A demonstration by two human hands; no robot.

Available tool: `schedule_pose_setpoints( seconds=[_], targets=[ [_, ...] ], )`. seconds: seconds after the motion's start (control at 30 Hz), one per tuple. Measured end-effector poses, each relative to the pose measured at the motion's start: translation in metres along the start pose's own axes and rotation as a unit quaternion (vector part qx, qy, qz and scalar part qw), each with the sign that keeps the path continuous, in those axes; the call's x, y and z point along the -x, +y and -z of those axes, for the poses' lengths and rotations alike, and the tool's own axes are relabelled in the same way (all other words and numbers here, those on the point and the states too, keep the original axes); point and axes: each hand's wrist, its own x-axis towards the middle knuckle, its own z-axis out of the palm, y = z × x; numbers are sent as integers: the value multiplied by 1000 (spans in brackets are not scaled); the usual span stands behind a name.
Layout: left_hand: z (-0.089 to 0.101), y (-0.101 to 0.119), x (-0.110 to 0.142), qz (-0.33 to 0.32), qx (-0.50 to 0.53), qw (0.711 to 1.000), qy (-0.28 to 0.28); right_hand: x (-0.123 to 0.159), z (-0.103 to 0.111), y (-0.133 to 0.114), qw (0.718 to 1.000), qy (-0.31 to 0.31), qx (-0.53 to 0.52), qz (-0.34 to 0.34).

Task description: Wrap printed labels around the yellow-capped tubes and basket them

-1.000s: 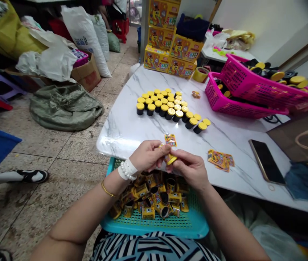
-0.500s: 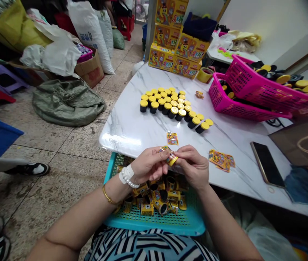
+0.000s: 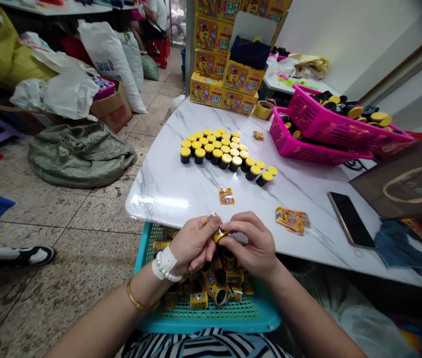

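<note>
Marbled table (image 3: pixel 181 183), yellow wrapper (image 3: pixel 218 235) between hands (image 3: pixel 193 242) (image 3: pixel 253 244)

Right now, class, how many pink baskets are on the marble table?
2: a lower basket on the table, and an upper basket stacked over it. Others may be hidden.

A small yellow sleeve of glossy printed thin film (image 3: pixel 219 237) sits pinched between the left hand (image 3: pixel 195 239) and the right hand (image 3: pixel 253 244), its upper end at the left thumb and its lower end at the right fingertips; it slants down rightward, partly hidden by the fingers, its mouth indistinct
</note>
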Motion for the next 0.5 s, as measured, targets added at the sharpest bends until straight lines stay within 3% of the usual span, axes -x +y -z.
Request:
schedule_pose_setpoints(
  seconds=[0.1, 0.2, 0.27, 0.37, 0.43, 0.5],
  targets=[
    [4, -7, 6, 16, -20, 1000, -11, -7, 5, -6, 998, -49, -3, 38],
    [10, -16, 16, 27, -128, 991, -11, -16, 15, 3, 995, -98, 21, 22],
    [11, -22, 24, -13, -265, 964, 30, -22, 21, 17, 990, -90, 109, -19],
    [10, -24, 34, -111, -422, 893, 110, -31, 21, 41, 957, -78, 267, -80],
    [7, -19, 37, -146, -446, 872, 139, -35, 17, 52, 936, -100, 321, -107],
    [6, -8, 36, -169, -429, 871, 171, -39, 11, 55, 925, -122, 337, -126]
  ],
)
